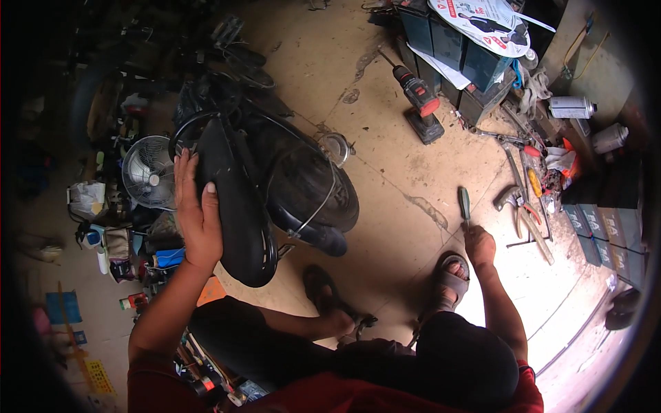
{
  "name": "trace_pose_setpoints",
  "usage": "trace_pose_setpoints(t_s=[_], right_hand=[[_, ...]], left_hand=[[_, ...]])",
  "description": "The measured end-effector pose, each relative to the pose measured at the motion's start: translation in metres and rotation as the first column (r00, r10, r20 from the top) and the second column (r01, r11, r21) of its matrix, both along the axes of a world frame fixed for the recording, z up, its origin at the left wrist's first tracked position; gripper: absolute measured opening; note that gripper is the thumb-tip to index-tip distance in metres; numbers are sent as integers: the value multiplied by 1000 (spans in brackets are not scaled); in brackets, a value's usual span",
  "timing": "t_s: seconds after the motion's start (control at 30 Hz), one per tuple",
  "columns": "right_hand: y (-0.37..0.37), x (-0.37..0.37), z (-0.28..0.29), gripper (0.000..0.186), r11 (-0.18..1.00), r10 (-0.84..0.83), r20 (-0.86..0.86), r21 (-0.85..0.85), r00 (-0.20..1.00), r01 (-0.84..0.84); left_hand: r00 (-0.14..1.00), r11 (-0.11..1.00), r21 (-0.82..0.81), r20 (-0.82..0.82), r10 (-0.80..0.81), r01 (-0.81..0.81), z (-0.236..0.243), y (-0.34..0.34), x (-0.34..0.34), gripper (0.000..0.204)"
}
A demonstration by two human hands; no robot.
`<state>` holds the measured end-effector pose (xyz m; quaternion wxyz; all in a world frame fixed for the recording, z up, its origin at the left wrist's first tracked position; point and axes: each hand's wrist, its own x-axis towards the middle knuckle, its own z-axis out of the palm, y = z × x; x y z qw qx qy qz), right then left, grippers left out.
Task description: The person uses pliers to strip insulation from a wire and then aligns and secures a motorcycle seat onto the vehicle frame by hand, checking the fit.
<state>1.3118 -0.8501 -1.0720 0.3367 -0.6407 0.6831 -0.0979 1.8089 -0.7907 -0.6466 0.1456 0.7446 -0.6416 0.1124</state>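
My left hand grips the side of a long black seat-like part, its fingers extended along the edge and the thumb on the surface. Another bulky black part, with a metal bar across it, lies against it at the right. Low on the right, my right hand is closed on a screwdriver whose dark green handle points away from me. Pliers and other hand tools lie just right of that hand.
A red-and-black drill stands on the floor before stacked batteries with printed sheets on top. Spray cans and boxes line the right. A fan and assorted clutter crowd the left. My sandalled feet rest below the hands.
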Motion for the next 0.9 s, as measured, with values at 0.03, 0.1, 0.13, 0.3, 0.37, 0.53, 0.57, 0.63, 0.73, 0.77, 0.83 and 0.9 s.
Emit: trace_pose_setpoints(t_s=[0.03,0.1,0.13,0.3,0.37,0.53,0.57,0.63,0.73,0.77,0.83,0.9], right_hand=[[0,1,3,41,999,14,-31,32,999,-13],[1,3,8,41,998,26,-60,65,998,-22],[3,4,10,42,998,18,-54,57,998,-15],[4,7,8,34,998,47,-130,39,990,-43],[4,8,18,23,976,118,-178,-159,977,-147],[-35,71,56,27,999,28,368,23,929,-39],[-48,93,62,31,993,46,495,75,868,-96],[-68,136,59,35,979,16,744,126,668,-163],[-83,188,103,33,978,63,769,78,636,-192],[-83,197,111,32,979,76,779,59,622,-194],[-79,202,117,27,982,124,764,-2,633,-191],[-62,194,100,26,991,92,728,0,680,-134]], left_hand=[[1000,1000,2,2,-1,1,5,-3,-4,51],[981,990,107,161,-112,95,16,-10,-15,51],[980,989,108,162,-116,99,17,-13,-15,51],[986,976,161,-110,-129,145,9,-10,-4,51],[987,981,149,-119,-109,127,9,-6,-5,51],[982,979,137,-138,-132,150,9,-14,-9,51],[983,978,148,-134,-129,149,10,-14,-9,51],[977,977,131,-159,-145,167,9,-16,-6,51],[972,977,126,-183,-145,170,7,-14,-3,51],[972,976,122,-174,-156,178,6,-14,-1,51],[974,977,131,-173,-147,171,7,-13,-2,51],[972,978,129,-193,-135,162,6,-14,-4,52]])
